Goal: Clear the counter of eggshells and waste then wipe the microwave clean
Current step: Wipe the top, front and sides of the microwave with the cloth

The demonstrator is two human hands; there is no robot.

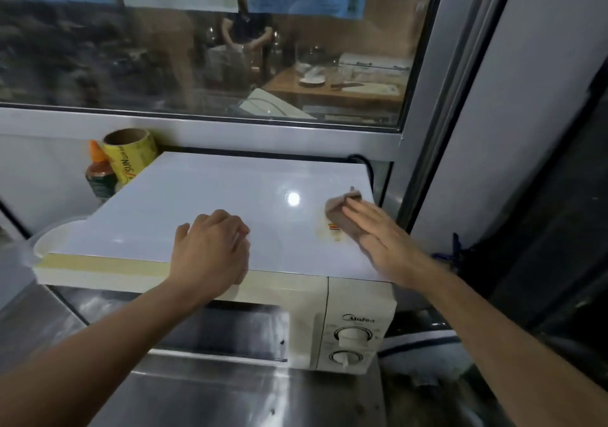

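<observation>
A cream microwave [358,295] stands on a steel counter [204,397], its white top [204,203] facing me. My right hand [378,232] lies flat on a brownish cloth [339,211], pressing it on the top near the right edge. A small yellowish stain with a coloured sticker [332,231] shows just left of that hand. My left hand [210,249] rests on the front edge of the top with its fingers curled and nothing in it.
A roll of yellow tape [131,153] and an orange-capped bottle [98,173] stand behind the microwave at the left. A white bowl [49,239] sits beside its left side. A window runs along the back; a metal frame [437,130] rises at the right.
</observation>
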